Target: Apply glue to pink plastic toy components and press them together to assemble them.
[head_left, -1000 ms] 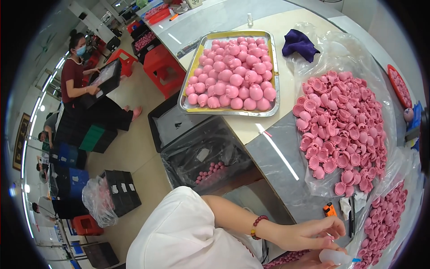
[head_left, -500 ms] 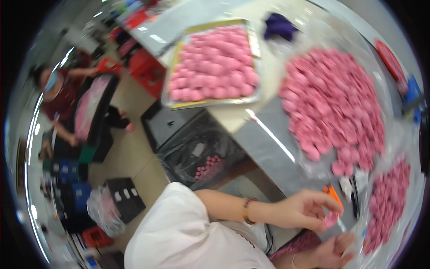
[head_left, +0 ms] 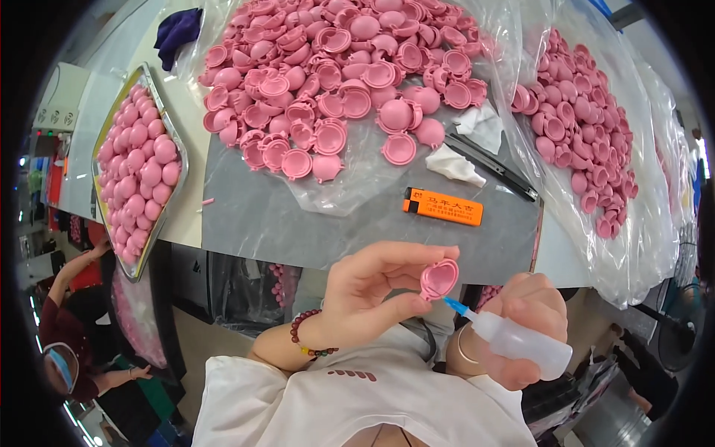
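Note:
Between the thumb and fingers of my left hand [head_left: 376, 290] is a small pink plastic shell [head_left: 439, 279], its hollow side showing. My right hand [head_left: 532, 305] is closed around a translucent squeeze bottle [head_left: 525, 346], which lies tilted with its blue nozzle [head_left: 456, 305] up against the lower edge of the shell. Whether the tip touches the shell or any liquid comes out, I cannot tell. Both hands are raised in front of my chest, at the near edge of the grey work mat [head_left: 298, 238].
Pink shells [head_left: 328, 82] are heaped on clear plastic beyond my hands, with another pile [head_left: 581, 127] at right. An orange lighter [head_left: 443, 207], a black cutter knife [head_left: 495, 167] and crumpled tissue [head_left: 454, 165] lie nearer. Pink balls fill a tray [head_left: 100, 175] at left; a person [head_left: 71, 350] stands beyond.
My view has turned right, so the tray and heap now appear farther left. My left hand still pinches the shell, and the bottle in my right hand now shows clearly, its nozzle at the shell.

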The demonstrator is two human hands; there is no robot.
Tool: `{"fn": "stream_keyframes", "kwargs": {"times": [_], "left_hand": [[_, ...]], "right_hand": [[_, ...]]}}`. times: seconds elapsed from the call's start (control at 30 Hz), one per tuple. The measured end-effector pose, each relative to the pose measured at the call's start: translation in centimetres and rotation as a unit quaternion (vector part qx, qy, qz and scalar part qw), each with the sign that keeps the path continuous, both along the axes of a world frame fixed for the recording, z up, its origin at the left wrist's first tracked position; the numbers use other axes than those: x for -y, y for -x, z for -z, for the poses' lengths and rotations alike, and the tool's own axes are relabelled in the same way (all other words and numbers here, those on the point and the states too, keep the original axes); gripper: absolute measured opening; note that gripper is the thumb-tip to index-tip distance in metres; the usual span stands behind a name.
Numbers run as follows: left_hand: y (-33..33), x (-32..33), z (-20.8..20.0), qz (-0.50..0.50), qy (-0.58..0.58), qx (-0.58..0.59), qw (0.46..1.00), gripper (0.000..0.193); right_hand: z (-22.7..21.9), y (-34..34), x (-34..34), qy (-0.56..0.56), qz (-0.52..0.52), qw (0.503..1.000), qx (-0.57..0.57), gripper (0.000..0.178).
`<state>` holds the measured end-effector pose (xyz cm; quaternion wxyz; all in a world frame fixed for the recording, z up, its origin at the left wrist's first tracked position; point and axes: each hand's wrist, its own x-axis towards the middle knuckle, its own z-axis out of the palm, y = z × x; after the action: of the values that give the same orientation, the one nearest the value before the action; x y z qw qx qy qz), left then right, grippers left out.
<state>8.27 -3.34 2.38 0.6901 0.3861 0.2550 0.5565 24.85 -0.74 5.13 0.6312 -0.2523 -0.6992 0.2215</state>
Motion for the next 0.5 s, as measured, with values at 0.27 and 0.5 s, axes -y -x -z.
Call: {"fn": "stream_keyframes", "kwargs": {"times": [0.27,0.5], "left_hand": [[0.4,0.27,-0.14,-0.011,-0.004,-0.002,1.0,0.042],[0.67,0.04,-0.2,0.001,-0.021,-0.007,1.0,0.043]], "right_hand": [[0.28,0.51,0.0,-0.008,-0.011,1.0,-0.017,0.061],[0.34,0.63,-0.45,-0.021,-0.002,1.0,0.0,0.063]]}}
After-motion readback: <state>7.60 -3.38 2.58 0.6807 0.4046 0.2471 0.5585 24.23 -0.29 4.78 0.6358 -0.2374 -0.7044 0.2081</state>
